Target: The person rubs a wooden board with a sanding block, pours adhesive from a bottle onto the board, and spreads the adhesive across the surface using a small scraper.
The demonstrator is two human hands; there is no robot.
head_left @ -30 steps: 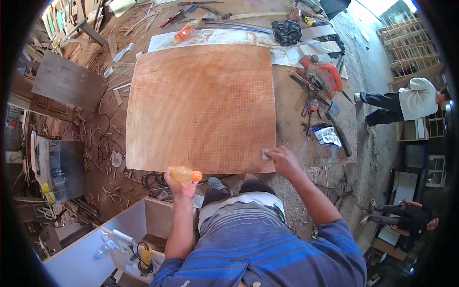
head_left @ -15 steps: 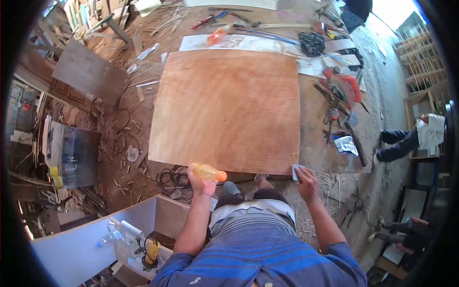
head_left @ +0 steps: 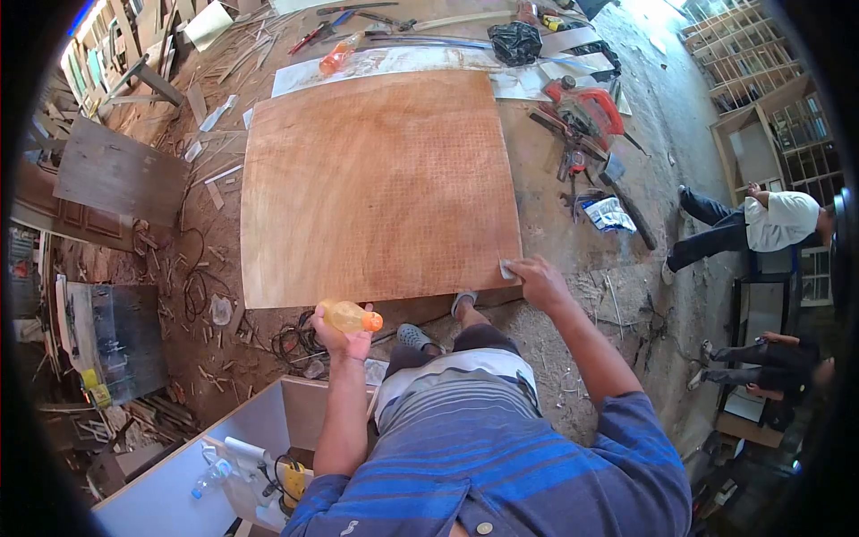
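Note:
A large reddish-brown plywood sheet (head_left: 376, 188) lies flat on the worktable before me. My left hand (head_left: 331, 338) is wrapped round a clear plastic bottle (head_left: 344, 315) with an orange cap and yellowish contents. The bottle is tilted on its side, cap to the right, just off the sheet's near edge. At the near right corner, my right hand (head_left: 543, 282) pinches a small flat greyish piece (head_left: 508, 269) against or just over the sheet; its exact kind is unclear.
Right of the sheet lie a red power tool (head_left: 591, 115), a hammer (head_left: 631, 210) and a blue-white packet (head_left: 610, 214). An orange bottle (head_left: 338, 55) and a black plastic bag (head_left: 515, 43) sit beyond it. Cables and scraps litter the floor. Two people are at the right.
The view has shifted, so the sheet appears farther left and higher. My right hand has brought the flat piece from the corner's edge slightly inward over the sheet. My left hand keeps the bottle.

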